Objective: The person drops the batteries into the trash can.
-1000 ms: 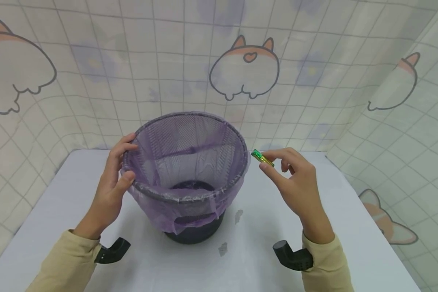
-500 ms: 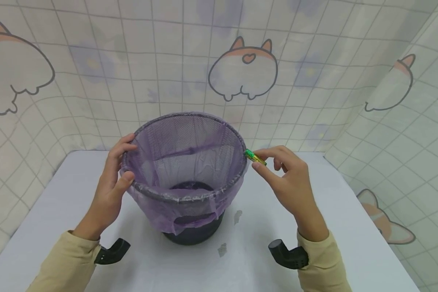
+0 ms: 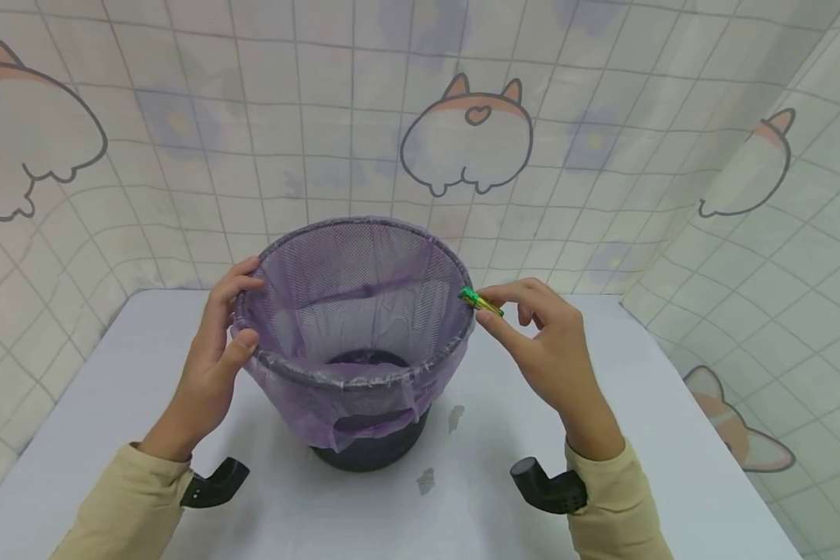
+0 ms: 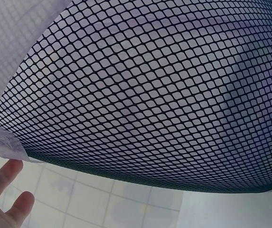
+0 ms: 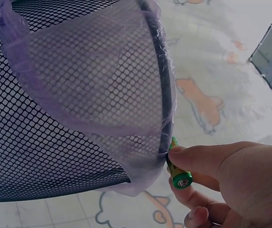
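Note:
A black mesh wastebasket stands on the table, lined with a thin purple bag folded over its rim. My left hand grips the rim at the left, thumb on the near side and fingers over the edge. At the right side of the rim, my right hand pinches a small green and gold battery between thumb and fingers. The battery's far end overlaps the rim in the head view. In the right wrist view the battery shows its green end, close against the bagged rim.
The white table carries small grey patches in front of the basket. A gridded curtain with cartoon animals hangs behind and at the sides. Black wrist cameras stick out from both sleeves.
My right hand has moved left with the battery, from beside the basket up to its right rim. The left hand keeps its hold on the rim.

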Tool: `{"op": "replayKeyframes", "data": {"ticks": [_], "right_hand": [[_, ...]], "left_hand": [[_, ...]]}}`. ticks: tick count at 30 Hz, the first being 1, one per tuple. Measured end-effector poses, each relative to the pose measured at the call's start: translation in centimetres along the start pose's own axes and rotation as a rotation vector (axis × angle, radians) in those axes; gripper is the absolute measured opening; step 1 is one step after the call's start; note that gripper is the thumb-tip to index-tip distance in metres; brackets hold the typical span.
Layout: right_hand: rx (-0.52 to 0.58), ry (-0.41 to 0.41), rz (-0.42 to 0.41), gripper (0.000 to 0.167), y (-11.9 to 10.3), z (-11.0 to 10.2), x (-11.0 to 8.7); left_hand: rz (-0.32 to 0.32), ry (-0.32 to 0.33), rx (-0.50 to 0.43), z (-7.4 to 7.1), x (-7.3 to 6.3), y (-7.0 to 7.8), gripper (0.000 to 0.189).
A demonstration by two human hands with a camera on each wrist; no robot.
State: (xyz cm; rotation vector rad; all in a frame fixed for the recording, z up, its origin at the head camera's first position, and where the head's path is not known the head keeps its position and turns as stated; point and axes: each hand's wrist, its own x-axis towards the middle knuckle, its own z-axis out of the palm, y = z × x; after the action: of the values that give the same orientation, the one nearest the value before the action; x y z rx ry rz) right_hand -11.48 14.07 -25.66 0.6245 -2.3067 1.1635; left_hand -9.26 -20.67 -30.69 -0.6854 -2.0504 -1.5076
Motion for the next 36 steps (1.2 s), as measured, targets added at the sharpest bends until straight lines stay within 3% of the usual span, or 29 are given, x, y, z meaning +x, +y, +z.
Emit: {"op": "replayKeyframes", "data": {"ticks": [36], "right_hand": [[0.050,0.050,-0.036,0.019,-0.68,0.64,0.96]], "left_hand": [[0.006,-0.010,0.020,-0.16,0.00,-0.09,0.047]]}}
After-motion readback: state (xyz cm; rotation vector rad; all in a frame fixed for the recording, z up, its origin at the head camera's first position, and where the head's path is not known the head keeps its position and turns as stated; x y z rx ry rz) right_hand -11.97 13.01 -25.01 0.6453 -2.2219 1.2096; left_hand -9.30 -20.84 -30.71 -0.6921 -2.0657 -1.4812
